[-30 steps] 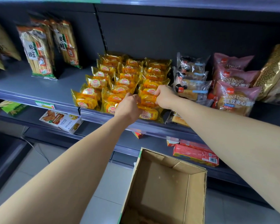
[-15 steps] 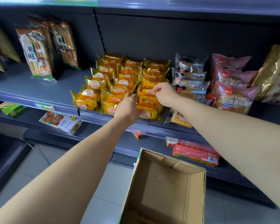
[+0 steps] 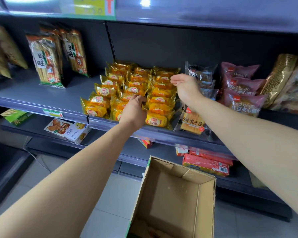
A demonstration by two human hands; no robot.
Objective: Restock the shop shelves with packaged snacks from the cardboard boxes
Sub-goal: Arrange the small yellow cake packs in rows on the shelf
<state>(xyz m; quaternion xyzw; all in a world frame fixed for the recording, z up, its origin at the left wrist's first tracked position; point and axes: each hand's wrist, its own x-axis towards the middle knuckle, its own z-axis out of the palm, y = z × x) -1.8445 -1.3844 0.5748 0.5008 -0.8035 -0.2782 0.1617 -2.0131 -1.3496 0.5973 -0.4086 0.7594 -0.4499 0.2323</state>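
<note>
Several yellow bread packets (image 3: 159, 98) lie in rows on the grey middle shelf (image 3: 41, 98). My left hand (image 3: 133, 111) rests on the front packets of the middle row, fingers curled over one packet's edge. My right hand (image 3: 185, 86) hovers over the right row, fingers loosely extended and holding nothing. An open cardboard box (image 3: 175, 200) stands below the shelf; a few packets show dimly at its bottom.
Tall rice-cracker bags (image 3: 47, 62) stand at the left of the shelf. Clear-wrapped cakes (image 3: 200, 78) and pink red-bean bags (image 3: 241, 91) fill the right. Red boxes (image 3: 206, 164) and a cookie box (image 3: 68, 130) lie on the lower shelf. Tiled floor lies below.
My right hand let go of the packets in the right row and lifted up toward the back. My left hand shifted slightly forward on the middle row.
</note>
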